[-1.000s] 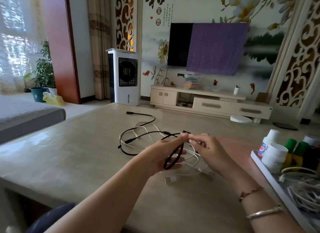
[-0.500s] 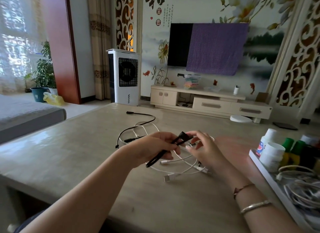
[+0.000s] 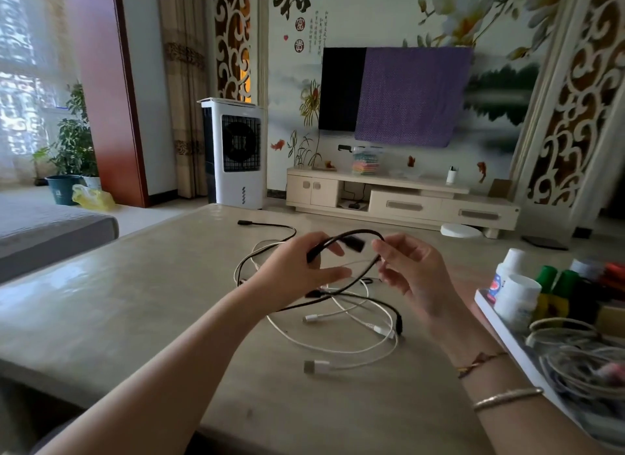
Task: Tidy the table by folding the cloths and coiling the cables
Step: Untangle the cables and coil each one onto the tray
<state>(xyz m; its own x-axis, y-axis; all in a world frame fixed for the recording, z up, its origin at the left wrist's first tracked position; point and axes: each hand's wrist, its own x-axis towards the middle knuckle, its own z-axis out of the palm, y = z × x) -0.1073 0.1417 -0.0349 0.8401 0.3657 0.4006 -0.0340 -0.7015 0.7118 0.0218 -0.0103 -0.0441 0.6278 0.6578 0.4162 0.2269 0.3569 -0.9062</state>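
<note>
A black cable [image 3: 351, 234] arches in a loop above the beige table [image 3: 135, 302] between my two hands. My left hand [image 3: 297, 268] grips one side of that loop near its plug end. My right hand [image 3: 409, 272] pinches the other side, fingers curled round the strand. The rest of the black cable trails down to the table and away to a plug at the far side [image 3: 244, 222]. Under the hands lies a loose white cable [image 3: 338, 348] with its plugs showing, tangled with the black one.
A white tray [image 3: 507, 336] at the table's right edge holds pill bottles [image 3: 515, 295], small green-capped bottles and a heap of pale cables [image 3: 581, 356]. A grey sofa [image 3: 44, 231] stands to the left. An air cooler and a TV cabinet are beyond the table.
Both hands have lifted the black cable off the table and drawn apart. The small tight loop held a second ago has opened into a wide arch between them.
</note>
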